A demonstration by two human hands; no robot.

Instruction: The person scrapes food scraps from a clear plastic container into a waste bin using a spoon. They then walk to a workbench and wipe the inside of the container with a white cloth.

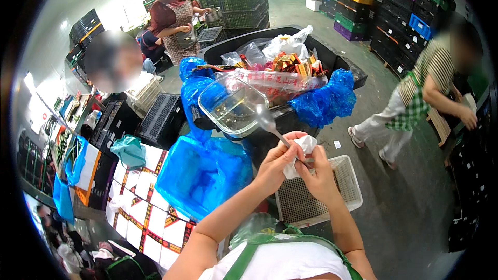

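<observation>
A metal spoon (pixel 266 119) points up and away from me, its bowl close to the right edge of a clear rectangular container (pixel 203 105). My left hand (pixel 280 162) is closed round the spoon's handle. Crumpled white tissue (pixel 307 144) wraps part of the handle between my hands. My right hand (pixel 320 177) pinches the tissue near the handle's lower end; its fingertips are partly hidden by it. The clear container rests at the near side of a black bin (pixel 343 62) and has some bits and liquid in it.
Plastic bags and colourful wrappers (pixel 290 65) fill the bin, with blue plastic (pixel 327 98) over its edge. A blue-lined box (pixel 202 176) stands left, a white mesh basket (pixel 348 181) below my hands. One person (pixel 415 93) leans at the right; others work at the back left.
</observation>
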